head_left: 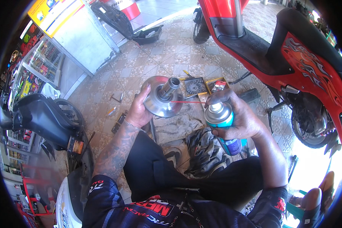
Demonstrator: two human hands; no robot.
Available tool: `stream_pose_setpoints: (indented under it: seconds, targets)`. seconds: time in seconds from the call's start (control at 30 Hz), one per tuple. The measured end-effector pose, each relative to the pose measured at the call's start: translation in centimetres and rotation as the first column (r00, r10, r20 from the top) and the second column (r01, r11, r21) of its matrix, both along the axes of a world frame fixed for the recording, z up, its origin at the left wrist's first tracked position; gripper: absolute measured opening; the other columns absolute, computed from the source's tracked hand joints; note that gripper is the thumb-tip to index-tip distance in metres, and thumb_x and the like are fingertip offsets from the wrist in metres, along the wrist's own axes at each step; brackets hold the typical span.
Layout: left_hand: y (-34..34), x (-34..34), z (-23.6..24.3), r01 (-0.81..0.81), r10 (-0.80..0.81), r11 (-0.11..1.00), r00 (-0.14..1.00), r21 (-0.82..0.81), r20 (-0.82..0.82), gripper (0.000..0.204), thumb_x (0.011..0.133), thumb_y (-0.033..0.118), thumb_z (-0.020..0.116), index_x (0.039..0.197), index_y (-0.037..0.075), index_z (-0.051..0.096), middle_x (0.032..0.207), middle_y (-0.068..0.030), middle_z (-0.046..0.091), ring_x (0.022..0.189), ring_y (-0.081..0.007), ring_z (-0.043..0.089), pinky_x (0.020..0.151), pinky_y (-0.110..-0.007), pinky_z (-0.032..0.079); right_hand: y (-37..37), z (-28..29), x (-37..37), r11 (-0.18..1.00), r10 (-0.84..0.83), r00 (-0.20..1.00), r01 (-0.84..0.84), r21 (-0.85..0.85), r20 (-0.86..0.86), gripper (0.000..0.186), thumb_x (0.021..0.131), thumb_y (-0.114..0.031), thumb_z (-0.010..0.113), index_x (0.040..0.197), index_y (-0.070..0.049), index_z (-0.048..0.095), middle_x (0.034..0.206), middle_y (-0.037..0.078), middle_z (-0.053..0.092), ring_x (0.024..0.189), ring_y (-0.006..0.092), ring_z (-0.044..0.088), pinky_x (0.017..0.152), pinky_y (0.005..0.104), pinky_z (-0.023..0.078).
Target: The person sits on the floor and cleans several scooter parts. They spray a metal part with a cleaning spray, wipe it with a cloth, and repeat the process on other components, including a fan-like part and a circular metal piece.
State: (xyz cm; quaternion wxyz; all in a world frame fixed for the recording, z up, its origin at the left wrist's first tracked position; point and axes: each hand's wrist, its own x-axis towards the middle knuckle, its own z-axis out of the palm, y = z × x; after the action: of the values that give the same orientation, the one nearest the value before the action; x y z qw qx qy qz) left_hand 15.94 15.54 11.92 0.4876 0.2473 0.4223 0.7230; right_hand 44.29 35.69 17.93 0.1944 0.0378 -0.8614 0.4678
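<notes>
My left hand (139,111) is closed around the rim of a shiny metal scooter pulley (164,109), a round disc with a hollow shaft standing up from its centre. Wrapped around a teal and purple spray can (219,118) is my right hand (247,118), its index finger at the white nozzle (216,107). From that nozzle a thin red straw (189,102) reaches left to the base of the pulley's shaft. Whether any spray is coming out, I cannot tell.
Beyond my hands, a tray (206,88) holds parts on the tiled floor. A crumpled camouflage cloth (205,150) lies before my legs. A red scooter (254,49) stands to the right, a black one (45,117) to the left. Another person's foot (312,198) shows lower right.
</notes>
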Motion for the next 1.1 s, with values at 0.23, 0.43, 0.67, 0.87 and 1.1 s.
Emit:
stream_pose_setpoints:
  seconds: [0.23, 0.43, 0.67, 0.87, 1.1]
  targets:
    - [0.2, 0.1, 0.1, 0.002, -0.002, 1.0, 1.0, 0.012, 0.013, 0.055, 0.11, 0.045, 0.049, 0.149, 0.007, 0.05, 0.142, -0.0131, 0.062, 0.132, -0.0274, 0.061, 0.114, -0.049, 0.048, 0.3, -0.1, 0.2, 0.999, -0.053, 0.994, 0.053, 0.0, 0.095, 0.076, 0.064, -0.015, 0.091, 0.131, -0.008, 0.055, 0.127, 0.012, 0.064, 0.126, 0.0279, 0.061, 0.111, 0.0436, 0.045]
    - [0.2, 0.5, 0.6, 0.05, -0.05, 0.998, 0.999, 0.027, 0.013, 0.052, 0.109, 0.045, 0.051, 0.147, 0.009, 0.051, 0.138, -0.0122, 0.063, 0.126, -0.0271, 0.064, 0.11, -0.046, 0.052, 5.1, -3.8, 1.7, 0.936, -0.248, 0.961, 0.27, -0.227, 0.122, 0.076, 0.073, -0.01, 0.082, 0.141, -0.008, 0.047, 0.133, 0.009, 0.058, 0.128, 0.0227, 0.057, 0.112, 0.0408, 0.044]
    - [-0.1, -0.3, -0.2, -0.025, 0.022, 0.997, 0.999, -0.079, -0.04, 0.06, 0.109, 0.046, 0.051, 0.149, 0.002, 0.05, 0.142, -0.0159, 0.063, 0.129, -0.0287, 0.064, 0.111, -0.048, 0.052, 11.2, -21.1, 5.7, 0.714, -0.668, 0.726, 0.687, -0.133, 0.162, 0.081, 0.089, -0.01, 0.082, 0.156, -0.007, 0.035, 0.142, 0.013, 0.054, 0.131, 0.0226, 0.052, 0.112, 0.0394, 0.044]
    - [-0.1, -1.0, -1.0, -0.02, 0.018, 0.998, 0.999, -0.054, -0.035, 0.051, 0.11, 0.04, 0.053, 0.144, 0.003, 0.055, 0.139, -0.013, 0.065, 0.128, -0.0256, 0.063, 0.112, -0.047, 0.049, 10.6, -32.1, 7.3, 0.557, -0.815, 0.554, 0.83, -0.031, 0.171, 0.095, 0.082, -0.022, 0.091, 0.157, -0.005, 0.036, 0.14, 0.019, 0.055, 0.126, 0.0286, 0.06, 0.108, 0.0418, 0.05]
    - [0.1, -1.9, -1.6, -0.027, 0.028, 0.996, 1.0, -0.09, 0.014, 0.049, 0.111, 0.041, 0.051, 0.141, 0.004, 0.058, 0.136, -0.0131, 0.067, 0.126, -0.0253, 0.066, 0.111, -0.046, 0.051, 9.0, -35.8, 7.4, 0.476, -0.841, 0.458, 0.88, -0.009, 0.287, 0.106, 0.076, -0.028, 0.094, 0.159, -0.005, 0.032, 0.147, 0.021, 0.052, 0.131, 0.0356, 0.057, 0.112, 0.0456, 0.047]
